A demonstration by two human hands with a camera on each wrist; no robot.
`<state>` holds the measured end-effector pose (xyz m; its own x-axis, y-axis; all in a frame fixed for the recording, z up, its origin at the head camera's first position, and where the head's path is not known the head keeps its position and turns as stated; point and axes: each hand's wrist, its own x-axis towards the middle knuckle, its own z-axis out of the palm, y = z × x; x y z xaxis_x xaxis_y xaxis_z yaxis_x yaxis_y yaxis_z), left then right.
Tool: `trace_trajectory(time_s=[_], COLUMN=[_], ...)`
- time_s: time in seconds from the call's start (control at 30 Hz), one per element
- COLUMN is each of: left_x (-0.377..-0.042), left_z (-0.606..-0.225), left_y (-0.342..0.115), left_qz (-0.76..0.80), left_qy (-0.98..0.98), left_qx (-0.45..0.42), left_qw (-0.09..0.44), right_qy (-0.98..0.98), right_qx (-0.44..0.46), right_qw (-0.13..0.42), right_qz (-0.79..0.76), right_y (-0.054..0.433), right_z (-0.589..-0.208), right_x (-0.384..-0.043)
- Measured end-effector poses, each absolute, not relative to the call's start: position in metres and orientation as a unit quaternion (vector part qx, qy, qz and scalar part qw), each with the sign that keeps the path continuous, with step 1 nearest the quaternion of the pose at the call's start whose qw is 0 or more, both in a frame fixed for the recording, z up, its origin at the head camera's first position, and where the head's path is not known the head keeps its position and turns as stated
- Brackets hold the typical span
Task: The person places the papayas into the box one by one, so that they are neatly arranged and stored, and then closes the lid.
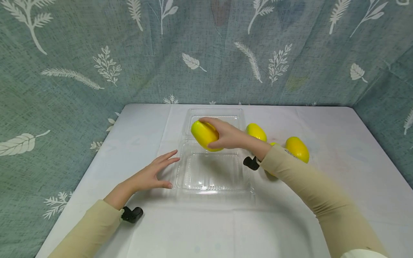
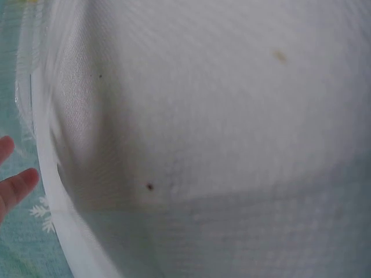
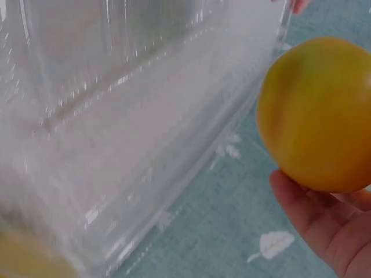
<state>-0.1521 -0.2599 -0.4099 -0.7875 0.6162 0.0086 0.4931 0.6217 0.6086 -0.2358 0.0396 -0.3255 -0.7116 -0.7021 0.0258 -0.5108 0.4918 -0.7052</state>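
My right hand [image 1: 229, 135] holds a yellow mango [image 1: 203, 135] in the air over a clear plastic clamshell box [image 1: 213, 191]. Thumb and fingers wrap the fruit's right end, and its greenish end points up and left. The right wrist view shows the same mango [image 3: 319, 116] close up, with fingers [image 3: 304, 217] under it. Left of the box, my left hand [image 1: 150, 175] hovers with fingers spread, holding nothing; its fingertips come near the box's left edge, and contact is hard to tell. In the left wrist view only two fingertips [image 2: 22, 182] show.
The box's lid [image 1: 188, 123] lies folded back on the far side. To the right are a mango [image 1: 256, 131] and another mango [image 1: 297, 148], with more yellow fruit partly hidden by the right sleeve [image 1: 309, 186]. A white cloth [image 1: 180, 229] covers the table; a patterned curtain [image 1: 206, 86] hangs behind.
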Motion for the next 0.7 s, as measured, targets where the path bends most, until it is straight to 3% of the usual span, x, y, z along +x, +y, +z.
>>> trace_trajectory(time_s=[0.7], left_x=[-0.153], left_z=[-0.411], left_y=[-0.260], left_qz=[0.329], left_qy=[0.887], left_qx=[0.298], left_qw=[0.124], right_qy=[0.865], right_qx=[-0.396], right_qw=[0.137], right_qz=[-0.277], right_y=[0.010], right_z=[-0.353], right_x=[-0.226])
